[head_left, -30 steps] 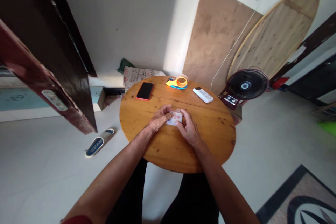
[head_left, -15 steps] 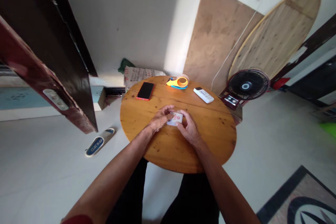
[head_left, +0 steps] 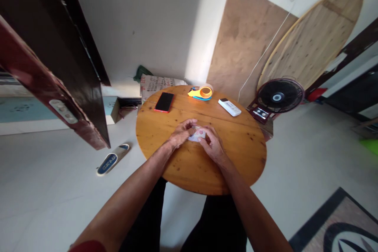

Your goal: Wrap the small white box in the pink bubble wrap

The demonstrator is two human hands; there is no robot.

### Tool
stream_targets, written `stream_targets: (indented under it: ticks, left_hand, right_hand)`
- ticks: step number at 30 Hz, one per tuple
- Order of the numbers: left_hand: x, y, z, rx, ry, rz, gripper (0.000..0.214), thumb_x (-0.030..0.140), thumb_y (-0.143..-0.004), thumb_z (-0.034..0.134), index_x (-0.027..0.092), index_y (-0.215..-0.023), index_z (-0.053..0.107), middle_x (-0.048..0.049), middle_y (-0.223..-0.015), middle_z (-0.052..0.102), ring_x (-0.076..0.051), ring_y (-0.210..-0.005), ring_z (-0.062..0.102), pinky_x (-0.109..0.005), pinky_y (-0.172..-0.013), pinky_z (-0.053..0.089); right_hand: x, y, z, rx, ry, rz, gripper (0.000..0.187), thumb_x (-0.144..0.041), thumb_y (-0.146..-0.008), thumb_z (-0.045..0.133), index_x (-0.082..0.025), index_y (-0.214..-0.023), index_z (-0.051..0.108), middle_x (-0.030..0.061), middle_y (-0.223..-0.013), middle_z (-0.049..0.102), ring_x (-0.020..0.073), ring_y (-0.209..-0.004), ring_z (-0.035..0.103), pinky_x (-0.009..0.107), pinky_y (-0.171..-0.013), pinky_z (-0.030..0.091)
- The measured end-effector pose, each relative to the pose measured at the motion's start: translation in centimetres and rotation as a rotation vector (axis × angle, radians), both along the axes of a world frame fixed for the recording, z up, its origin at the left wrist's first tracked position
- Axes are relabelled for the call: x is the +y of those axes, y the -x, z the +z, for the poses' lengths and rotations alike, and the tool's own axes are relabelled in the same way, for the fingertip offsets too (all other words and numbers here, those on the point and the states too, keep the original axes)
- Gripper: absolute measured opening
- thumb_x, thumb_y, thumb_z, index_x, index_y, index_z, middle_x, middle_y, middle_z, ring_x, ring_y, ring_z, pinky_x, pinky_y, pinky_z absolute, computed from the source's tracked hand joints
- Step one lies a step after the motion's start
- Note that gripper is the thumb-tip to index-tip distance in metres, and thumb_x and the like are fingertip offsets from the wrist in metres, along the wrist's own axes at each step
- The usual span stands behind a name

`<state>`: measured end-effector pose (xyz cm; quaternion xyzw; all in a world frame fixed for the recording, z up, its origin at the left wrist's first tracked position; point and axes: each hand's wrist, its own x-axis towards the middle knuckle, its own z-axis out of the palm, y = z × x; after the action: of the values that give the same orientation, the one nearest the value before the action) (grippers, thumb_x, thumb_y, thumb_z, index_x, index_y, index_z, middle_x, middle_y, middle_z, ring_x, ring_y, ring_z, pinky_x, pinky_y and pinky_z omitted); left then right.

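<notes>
A small, flat white card with red print is between my two hands, just over the middle of the round wooden table. At its left edge my left hand grips it, the thumb lying on its face. My right hand has fingers curled round the right end, with the thumb at the near edge and the fingertips at the far edge. Parts of the card are covered by fingers, and I cannot tell whether it is a single card or a stack.
Along the table's far side lie a red-edged phone, an orange tape dispenser and a white handheld device. A fan stands beyond the right edge. A door is at left, and a slipper lies on the floor.
The fingers of my right hand have shifted slightly inward over the card's far edge. My left hand stays nearly still, and the other things have not moved.
</notes>
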<state>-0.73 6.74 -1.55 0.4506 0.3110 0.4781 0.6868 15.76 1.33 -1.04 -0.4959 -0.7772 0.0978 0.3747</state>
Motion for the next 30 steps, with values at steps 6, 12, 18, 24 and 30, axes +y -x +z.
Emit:
stream_targets:
  ticks: [6, 12, 18, 24, 30]
  left_hand:
    - [0.1, 0.0, -0.4, 0.063, -0.03, 0.023, 0.046, 0.025, -0.064, 0.075, 0.017, -0.108, 0.063, -0.0049, -0.103, 0.066, -0.013, -0.083, 0.06, -0.024, -0.073, 0.047]
    - [0.1, 0.1, -0.6, 0.131, -0.166, 0.01, 0.052, 0.02, -0.069, 0.071, 0.02, -0.119, 0.059, -0.0081, -0.124, 0.061, -0.018, -0.1, 0.059, -0.027, -0.082, 0.048]
    - [-0.3, 0.0, -0.1, 0.122, -0.172, -0.014, 0.053, 0.022, -0.071, 0.069, 0.019, -0.122, 0.056, -0.0079, -0.119, 0.062, -0.013, -0.084, 0.06, -0.023, -0.071, 0.047]
    - [0.0, -0.3, -0.7, 0.065, -0.113, 0.015, 0.052, 0.03, -0.068, 0.074, 0.019, -0.116, 0.059, -0.007, -0.114, 0.061, -0.014, -0.084, 0.059, -0.024, -0.07, 0.047]
    - [0.9, -1.0, -1.4, 0.111, -0.107, 0.12, 0.048, 0.034, -0.061, 0.079, 0.016, -0.103, 0.063, -0.0045, -0.099, 0.063, -0.013, -0.081, 0.057, -0.024, -0.071, 0.046]
  right_hand:
    - [0.0, 0.1, 0.1, -0.03, -0.012, -0.022, 0.027, -0.029, -0.087, 0.05, -0.026, -0.113, 0.058, 0.0077, -0.118, 0.056, 0.0226, -0.108, 0.055, 0.038, -0.095, 0.046]
    - [0.0, 0.1, 0.1, -0.023, -0.014, -0.01, 0.024, -0.027, -0.087, 0.052, -0.025, -0.11, 0.059, 0.0075, -0.119, 0.056, 0.0225, -0.109, 0.055, 0.037, -0.095, 0.046]
    - [0.2, 0.0, -0.2, -0.023, -0.008, -0.011, 0.025, -0.028, -0.087, 0.052, -0.026, -0.11, 0.061, 0.0076, -0.122, 0.055, 0.0228, -0.113, 0.054, 0.038, -0.096, 0.047]
    - [0.0, 0.0, 0.1, -0.037, 0.0, -0.026, 0.026, -0.028, -0.086, 0.052, -0.024, -0.11, 0.062, 0.0099, -0.128, 0.051, 0.0241, -0.117, 0.053, 0.038, -0.098, 0.046]
    - [-0.1, -0.1, 0.0, -0.057, -0.017, -0.038, 0.025, -0.029, -0.087, 0.052, -0.025, -0.109, 0.063, 0.0089, -0.136, 0.045, 0.0236, -0.113, 0.056, 0.039, -0.097, 0.047]
